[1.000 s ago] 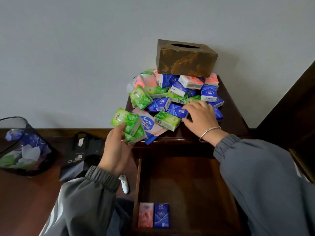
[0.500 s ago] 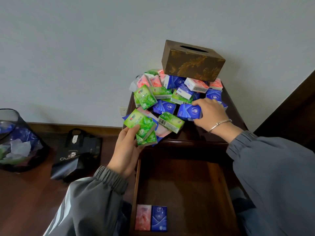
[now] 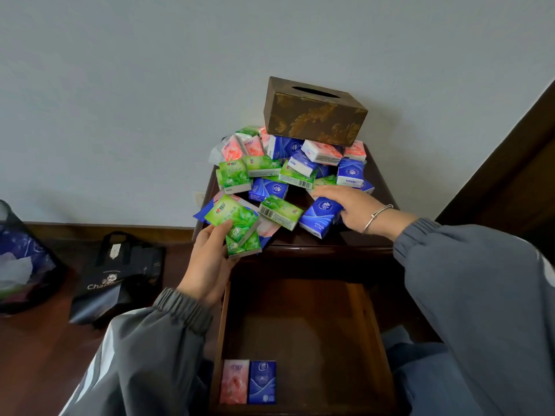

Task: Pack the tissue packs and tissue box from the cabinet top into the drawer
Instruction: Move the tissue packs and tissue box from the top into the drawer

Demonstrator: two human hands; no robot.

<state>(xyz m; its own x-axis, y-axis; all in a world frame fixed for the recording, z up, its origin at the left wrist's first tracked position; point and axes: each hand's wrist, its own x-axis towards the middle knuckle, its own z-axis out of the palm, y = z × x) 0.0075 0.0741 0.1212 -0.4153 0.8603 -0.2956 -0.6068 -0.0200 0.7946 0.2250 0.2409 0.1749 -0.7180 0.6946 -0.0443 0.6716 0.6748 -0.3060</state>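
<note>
**At the drawer's seven o'clock corner: two packs stowed, a heap to go**

On the counter (image 3: 382, 187), at twelve o'clock from the open drawer (image 3: 300, 325), we judge the job barely begun. Only a stowed pink pack (image 3: 235, 382) and a stowed blue pack (image 3: 262, 382) lie touching, side by side, in the drawer's seven o'clock corner. The pile of tissue packs (image 3: 285, 172) covers most of the counter, and the tissue box (image 3: 315, 115) sits on it at twelve o'clock, untouched.

Our left hand (image 3: 207, 259) holds green packs (image 3: 237, 226) at the pile's seven o'clock edge, thumb across the top one and the fingers hidden beneath. We see at least two packs.

Our right hand (image 3: 357, 211) takes a tilted blue pack (image 3: 319, 216) at the pile's five o'clock. Its fingers (image 3: 327, 192) lie narrow along the pack's far edge, with the thumb at its near side.
</note>
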